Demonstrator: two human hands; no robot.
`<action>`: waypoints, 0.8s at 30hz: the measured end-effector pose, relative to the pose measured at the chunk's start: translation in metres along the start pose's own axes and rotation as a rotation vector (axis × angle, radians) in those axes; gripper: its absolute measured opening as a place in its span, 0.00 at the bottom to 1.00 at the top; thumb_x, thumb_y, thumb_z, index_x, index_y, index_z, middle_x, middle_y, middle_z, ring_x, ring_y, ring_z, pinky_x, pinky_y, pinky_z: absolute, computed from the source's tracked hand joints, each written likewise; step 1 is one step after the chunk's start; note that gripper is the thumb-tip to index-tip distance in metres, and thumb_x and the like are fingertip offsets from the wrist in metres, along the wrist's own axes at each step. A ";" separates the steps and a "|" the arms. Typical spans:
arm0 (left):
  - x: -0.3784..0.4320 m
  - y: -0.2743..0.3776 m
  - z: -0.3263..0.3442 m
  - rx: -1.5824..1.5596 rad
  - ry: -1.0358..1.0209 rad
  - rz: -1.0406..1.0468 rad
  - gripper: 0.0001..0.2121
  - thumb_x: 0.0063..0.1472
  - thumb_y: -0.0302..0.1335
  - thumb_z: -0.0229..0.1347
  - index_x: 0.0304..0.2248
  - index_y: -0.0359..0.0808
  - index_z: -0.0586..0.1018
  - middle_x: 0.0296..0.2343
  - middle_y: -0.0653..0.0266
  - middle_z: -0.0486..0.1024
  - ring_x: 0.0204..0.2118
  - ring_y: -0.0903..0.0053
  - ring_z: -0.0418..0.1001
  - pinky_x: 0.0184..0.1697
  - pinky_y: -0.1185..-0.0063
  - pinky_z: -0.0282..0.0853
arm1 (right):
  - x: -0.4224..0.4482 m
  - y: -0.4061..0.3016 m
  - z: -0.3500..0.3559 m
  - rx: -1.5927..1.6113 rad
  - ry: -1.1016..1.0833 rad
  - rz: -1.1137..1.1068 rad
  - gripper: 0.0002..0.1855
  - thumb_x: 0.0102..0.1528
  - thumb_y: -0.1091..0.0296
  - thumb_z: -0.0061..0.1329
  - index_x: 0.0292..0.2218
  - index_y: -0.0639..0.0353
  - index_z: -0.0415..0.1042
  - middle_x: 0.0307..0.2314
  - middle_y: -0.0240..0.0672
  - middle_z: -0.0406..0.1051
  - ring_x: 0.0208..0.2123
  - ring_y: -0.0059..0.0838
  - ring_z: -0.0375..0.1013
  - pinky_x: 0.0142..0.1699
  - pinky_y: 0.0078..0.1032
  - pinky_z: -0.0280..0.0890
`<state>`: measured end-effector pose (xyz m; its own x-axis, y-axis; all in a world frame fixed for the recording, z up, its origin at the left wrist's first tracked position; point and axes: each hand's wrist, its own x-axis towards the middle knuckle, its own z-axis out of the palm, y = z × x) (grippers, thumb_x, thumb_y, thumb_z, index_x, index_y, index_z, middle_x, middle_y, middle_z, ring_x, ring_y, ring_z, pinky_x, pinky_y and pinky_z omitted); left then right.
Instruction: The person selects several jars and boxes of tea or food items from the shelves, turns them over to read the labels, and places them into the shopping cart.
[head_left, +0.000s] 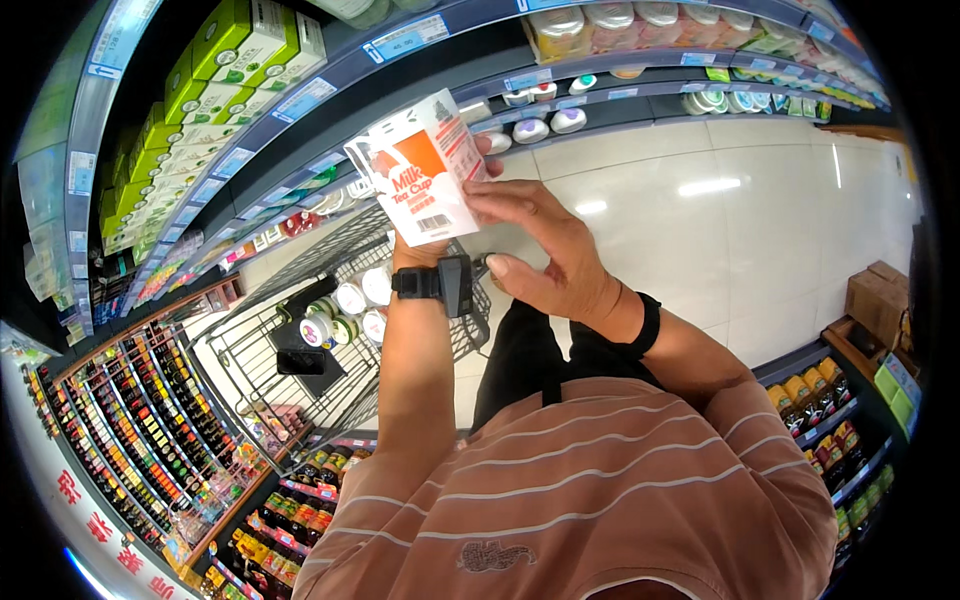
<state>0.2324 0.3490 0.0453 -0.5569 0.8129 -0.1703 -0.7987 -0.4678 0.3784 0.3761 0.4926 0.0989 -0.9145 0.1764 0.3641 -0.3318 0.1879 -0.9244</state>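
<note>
A white and orange milk tea cup box (424, 169) is held up before me, tilted, with printed writing and a barcode on its front. My left hand (421, 253) supports it from behind and below. Most of that hand is hidden by the box, though some fingertips show past its right edge. The fingers of my right hand (551, 247) touch the box's lower right side, while the thumb stands apart from it. A black device is strapped to my left wrist, and a black band circles the right one.
Below my left forearm stands a wire shopping cart (352, 397) holding several lidded tubs (351, 298) and a dark phone (300, 363). Shelves with green and white boxes (225, 45) curve along the left and top. Bottled goods (142, 420) fill racks at lower left. A cardboard box (877, 296) sits right.
</note>
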 end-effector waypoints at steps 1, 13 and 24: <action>0.000 0.001 -0.006 0.004 0.002 0.000 0.40 0.63 0.61 0.45 0.59 0.32 0.64 0.48 0.43 0.72 0.46 0.51 0.75 0.42 0.63 0.80 | 0.001 -0.001 0.001 0.004 0.001 -0.001 0.26 0.54 0.68 0.52 0.54 0.65 0.69 0.51 0.45 0.70 0.51 0.37 0.71 0.56 0.30 0.66; 0.005 -0.007 -0.014 0.051 0.104 0.082 0.34 0.67 0.55 0.40 0.58 0.32 0.64 0.46 0.40 0.72 0.44 0.52 0.75 0.48 0.61 0.76 | 0.003 0.013 0.001 -0.018 0.011 0.036 0.27 0.53 0.74 0.54 0.54 0.65 0.69 0.51 0.43 0.69 0.49 0.35 0.72 0.54 0.29 0.67; 0.027 0.017 -0.037 0.697 0.240 -0.048 0.30 0.64 0.42 0.56 0.59 0.33 0.65 0.53 0.60 0.70 0.56 0.73 0.67 0.61 0.72 0.61 | 0.021 0.121 -0.023 0.072 0.072 0.435 0.45 0.51 0.57 0.63 0.61 0.69 0.57 0.51 0.50 0.66 0.52 0.39 0.69 0.55 0.31 0.66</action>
<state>0.1951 0.3498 0.0135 -0.6235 0.6914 -0.3649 -0.5377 -0.0404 0.8422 0.3220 0.5414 -0.0023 -0.9549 0.2915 -0.0560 0.0629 0.0143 -0.9979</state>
